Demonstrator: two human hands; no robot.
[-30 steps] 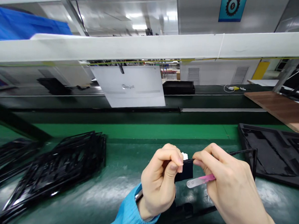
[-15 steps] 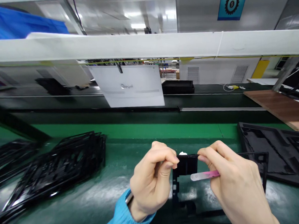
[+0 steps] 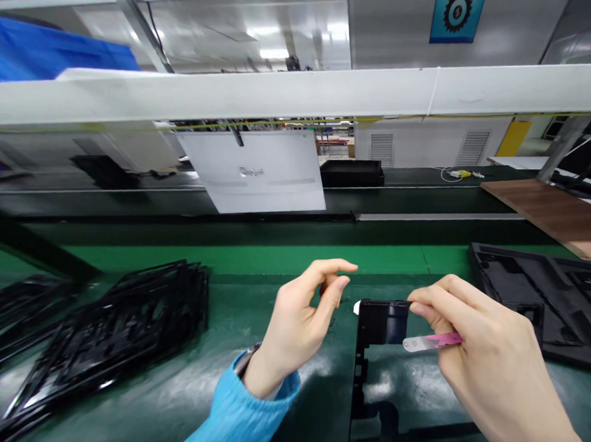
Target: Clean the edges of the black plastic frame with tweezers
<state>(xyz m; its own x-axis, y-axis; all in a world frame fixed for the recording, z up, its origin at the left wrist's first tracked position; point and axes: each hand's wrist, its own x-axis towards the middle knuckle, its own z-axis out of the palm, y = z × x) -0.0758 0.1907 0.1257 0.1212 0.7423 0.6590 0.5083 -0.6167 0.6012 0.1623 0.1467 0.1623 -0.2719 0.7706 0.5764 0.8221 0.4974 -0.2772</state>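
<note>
The left hand (image 3: 304, 315) is free, thumb and forefinger parted, just beside the black frame (image 3: 373, 326); the right hand (image 3: 492, 356) pinches its top edge and grips a pink-ended strip (image 3: 431, 343). The frame is over the counter (image 3: 236, 377) — thin, glossy, wide-open inside, a white tab (image 3: 357, 307) at its upper left corner. Green surface separates the left hand from a pile (image 3: 139, 321) of frames. At right lies a black tray (image 3: 551, 293) — contents too dark to tell. Farther off sits a bin (image 3: 352, 176).

Near are two hands (image 3: 299, 318), one held frame (image 3: 375, 324) and one pink-ended strip (image 3: 433, 341); far, one white sheet (image 3: 263, 172), one brown board (image 3: 559, 214); left, loose frames (image 3: 141, 325) too jumbled to count.
</note>
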